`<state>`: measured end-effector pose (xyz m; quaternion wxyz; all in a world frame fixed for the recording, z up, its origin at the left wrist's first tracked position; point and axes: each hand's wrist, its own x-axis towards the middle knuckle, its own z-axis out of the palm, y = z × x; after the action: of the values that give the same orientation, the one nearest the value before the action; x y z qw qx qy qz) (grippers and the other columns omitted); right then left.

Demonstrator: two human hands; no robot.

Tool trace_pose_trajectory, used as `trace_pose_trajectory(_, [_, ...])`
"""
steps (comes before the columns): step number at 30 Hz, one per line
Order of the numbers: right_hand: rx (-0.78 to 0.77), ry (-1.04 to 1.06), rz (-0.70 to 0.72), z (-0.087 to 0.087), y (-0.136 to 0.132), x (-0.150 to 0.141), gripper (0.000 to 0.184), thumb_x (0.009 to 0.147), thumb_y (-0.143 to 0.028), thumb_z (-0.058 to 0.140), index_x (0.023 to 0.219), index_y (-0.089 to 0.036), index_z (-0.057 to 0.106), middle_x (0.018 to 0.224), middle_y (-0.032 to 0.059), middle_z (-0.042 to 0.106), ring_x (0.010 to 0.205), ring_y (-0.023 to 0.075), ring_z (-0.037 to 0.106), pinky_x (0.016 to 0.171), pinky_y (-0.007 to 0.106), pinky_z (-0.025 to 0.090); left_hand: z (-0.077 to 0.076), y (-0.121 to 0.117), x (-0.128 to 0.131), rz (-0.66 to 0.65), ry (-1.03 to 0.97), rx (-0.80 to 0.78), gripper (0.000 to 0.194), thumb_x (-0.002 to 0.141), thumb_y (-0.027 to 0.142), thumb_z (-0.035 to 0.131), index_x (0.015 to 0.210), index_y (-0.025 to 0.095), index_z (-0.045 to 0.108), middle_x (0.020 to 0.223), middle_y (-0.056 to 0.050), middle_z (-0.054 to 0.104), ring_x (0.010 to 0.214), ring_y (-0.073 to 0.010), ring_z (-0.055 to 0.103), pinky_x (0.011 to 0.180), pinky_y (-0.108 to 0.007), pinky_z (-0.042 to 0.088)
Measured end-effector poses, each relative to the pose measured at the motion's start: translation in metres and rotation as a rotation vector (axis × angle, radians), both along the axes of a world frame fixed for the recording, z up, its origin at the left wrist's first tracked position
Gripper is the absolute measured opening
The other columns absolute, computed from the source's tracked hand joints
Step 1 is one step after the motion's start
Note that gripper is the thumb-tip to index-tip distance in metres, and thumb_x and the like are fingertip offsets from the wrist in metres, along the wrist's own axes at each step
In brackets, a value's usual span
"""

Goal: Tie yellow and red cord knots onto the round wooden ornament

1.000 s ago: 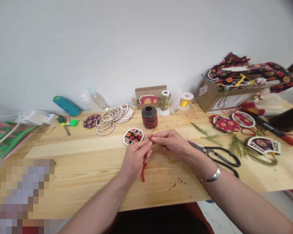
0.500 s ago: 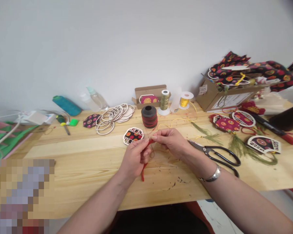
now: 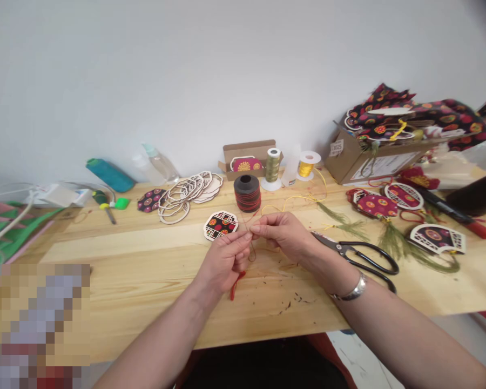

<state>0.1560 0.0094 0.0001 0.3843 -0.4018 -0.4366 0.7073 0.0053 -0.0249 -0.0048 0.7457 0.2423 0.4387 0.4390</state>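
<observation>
My left hand (image 3: 227,258) is closed, thumb and forefinger pinching, with a red thread bundle (image 3: 237,286) in it whose end hangs out below the palm. My right hand (image 3: 281,233) pinches a thin red thread (image 3: 251,255) right at the left fingertips, and a loop of it dangles between the hands. The fingers cover the spot where they meet. Just beyond stands a dark spool wound with red thread (image 3: 248,201). Beside the left fingers lies a patterned ornament (image 3: 221,225) with a pale cut-out frame.
Black-handled scissors (image 3: 358,256) lie by my right forearm. Finished-looking ornaments with green tassels (image 3: 392,237) are at the right, before a cardboard box (image 3: 372,162) of fabric. Pale frames (image 3: 182,197), a green spool (image 3: 272,167) and a yellow spool (image 3: 308,165) line the back.
My fingertips have drawn closer, and the red showing between them is now mostly covered. The hanging red end has swung slightly left and up. Things on the table stay put.
</observation>
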Motion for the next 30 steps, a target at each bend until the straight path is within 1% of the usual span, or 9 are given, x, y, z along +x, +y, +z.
trace_pose_trajectory(3, [0.013,-0.019,0.016,-0.001,0.0,0.001,0.025,0.063,-0.036,0.075,0.065,-0.014,0.066,0.054,-0.0046,0.053,0.041,0.0025,0.031,0.041,0.022,0.017,0.001,0.0,0.001,0.006,-0.004,-0.003,0.024,0.059,0.026,0.082,0.069,0.013,0.066,0.041,0.01,0.035,0.037,-0.0002,0.019,0.035,-0.013,0.013])
trace_pose_trajectory(7, [-0.003,0.027,0.016,0.0,0.0,0.001,0.035,0.066,-0.046,0.073,0.066,-0.013,0.065,0.046,-0.0074,0.04,0.041,0.0033,0.028,0.041,0.021,0.014,0.002,0.001,0.001,0.04,0.02,0.007,0.023,0.059,0.025,0.082,0.07,0.012,0.068,0.041,0.01,0.034,0.037,0.0,0.02,0.035,-0.013,0.015])
trace_pose_trajectory(10, [-0.139,0.149,-0.024,0.003,0.002,0.001,0.048,0.074,-0.059,0.061,0.074,-0.012,0.066,0.054,-0.0038,0.045,0.043,0.004,0.027,0.041,0.021,0.012,0.003,0.002,0.002,0.121,0.065,0.022,0.023,0.059,0.025,0.082,0.073,0.011,0.069,0.041,0.01,0.036,0.038,-0.0002,0.023,0.035,-0.012,0.016])
trace_pose_trajectory(13, [-0.27,0.204,-0.047,0.008,0.004,0.0,0.059,0.083,-0.065,0.044,0.081,-0.011,0.065,0.06,0.0001,0.05,0.044,0.0052,0.027,0.04,0.022,0.013,0.004,0.001,0.002,0.196,0.122,0.042,0.024,0.061,0.027,0.081,0.076,0.011,0.07,0.041,0.008,0.041,0.038,-0.0011,0.028,0.035,-0.013,0.017])
trace_pose_trajectory(16, [-0.299,0.218,-0.06,0.012,0.003,-0.001,0.059,0.087,-0.064,0.035,0.09,-0.011,0.062,0.061,0.0005,0.051,0.045,0.0062,0.029,0.041,0.021,0.015,0.004,0.001,0.002,0.238,0.176,0.093,0.025,0.062,0.03,0.079,0.077,0.011,0.071,0.047,0.005,0.051,0.037,-0.001,0.03,0.035,-0.013,0.018])
trace_pose_trajectory(19, [-0.283,0.207,-0.05,0.014,0.001,-0.002,0.054,0.089,-0.061,0.034,0.105,-0.015,0.056,0.061,0.0,0.052,0.044,0.0075,0.03,0.042,0.021,0.017,0.005,0.002,0.002,0.297,0.209,0.157,0.027,0.061,0.029,0.08,0.078,0.011,0.071,0.063,0.0,0.063,0.038,0.0006,0.03,0.035,-0.014,0.02])
trace_pose_trajectory(21, [-0.263,0.184,-0.037,0.014,0.0,-0.002,0.052,0.089,-0.06,0.034,0.113,-0.017,0.051,0.06,-0.0004,0.052,0.044,0.0084,0.03,0.042,0.022,0.017,0.006,0.003,0.002,0.329,0.225,0.181,0.029,0.059,0.029,0.08,0.08,0.011,0.072,0.068,-0.001,0.065,0.039,0.0006,0.03,0.036,-0.015,0.02])
trace_pose_trajectory(26, [-0.221,0.158,-0.007,0.01,0.0,-0.001,0.056,0.089,-0.062,0.033,0.121,-0.018,0.046,0.058,-0.0013,0.052,0.043,0.0081,0.029,0.042,0.021,0.015,0.007,0.003,0.001,0.31,0.263,0.195,0.031,0.058,0.029,0.081,0.081,0.01,0.074,0.047,0.005,0.051,0.039,-0.0015,0.027,0.038,-0.017,0.018])
trace_pose_trajectory(30, [-0.193,0.165,0.026,0.008,0.0,-0.002,0.057,0.089,-0.062,0.034,0.122,-0.018,0.046,0.057,-0.0017,0.053,0.042,0.0073,0.029,0.043,0.02,0.014,0.005,0.003,0.002,0.257,0.3,0.194,0.027,0.059,0.028,0.08,0.078,0.01,0.075,0.039,0.009,0.038,0.038,-0.0019,0.024,0.039,-0.019,0.017])
